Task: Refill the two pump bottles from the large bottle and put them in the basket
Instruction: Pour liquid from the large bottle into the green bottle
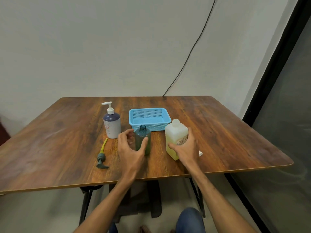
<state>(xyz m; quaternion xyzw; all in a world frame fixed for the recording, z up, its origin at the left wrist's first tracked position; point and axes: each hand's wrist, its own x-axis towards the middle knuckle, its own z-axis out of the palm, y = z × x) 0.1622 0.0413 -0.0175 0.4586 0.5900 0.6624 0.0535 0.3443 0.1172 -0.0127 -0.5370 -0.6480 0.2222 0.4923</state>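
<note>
On the wooden table (pixel 218 132), the left hand (pixel 130 148) curls open around the uncapped teal bottle (pixel 143 140) standing in front of the blue basket (pixel 149 118), while the right hand (pixel 186 148) grips the uncapped large bottle (pixel 175 135), with 1 white-pump bottle (pixel 111 122) upright at left and the removed pump head (pixel 101 157) lying nearby.

Two hands were over the brown wooden worktop (pixel 218 125): the left hand (pixel 130 148) and the right hand (pixel 186 148). Three bottles stood there: one white-and-navy pump bottle (pixel 111 126) at the far left, one open teal translucent bottle (pixel 143 140) in the middle, and one large translucent square bottle of yellowish liquid (pixel 175 135) to the right. There was one light-blue perforated plastic basket (pixel 149 118), one loose grey pump head with a yellow tube (pixel 101 157), and one small white cap (pixel 200 153), partly hidden.
</note>
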